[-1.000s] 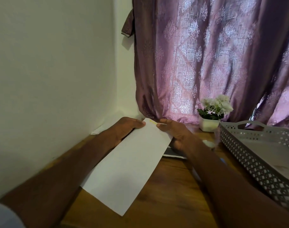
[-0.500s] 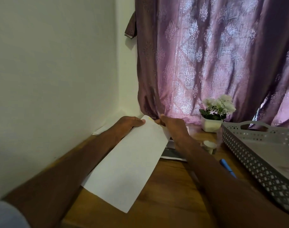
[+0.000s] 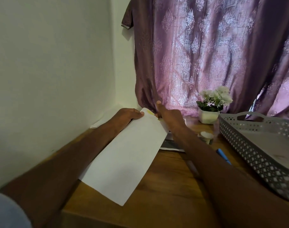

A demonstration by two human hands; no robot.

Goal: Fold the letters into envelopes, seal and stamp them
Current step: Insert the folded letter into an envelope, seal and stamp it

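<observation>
Two hands meet at the far end of one long white envelope (image 3: 124, 155), which slants across the wooden desk (image 3: 170, 191) with its near end out toward the front edge. Left hand (image 3: 127, 116) grips the far left corner, thumb curled over the top face. Right hand (image 3: 169, 115) pinches the far right corner, one finger sticking straight up. A yellowish mark shows at that far end. Off to the right sit a small roll of tape (image 3: 205, 135), a blue pen (image 3: 223, 156), a grey perforated tray (image 3: 255, 155) and a little white potted flower (image 3: 211, 106) before the purple curtain (image 3: 206, 55).
</observation>
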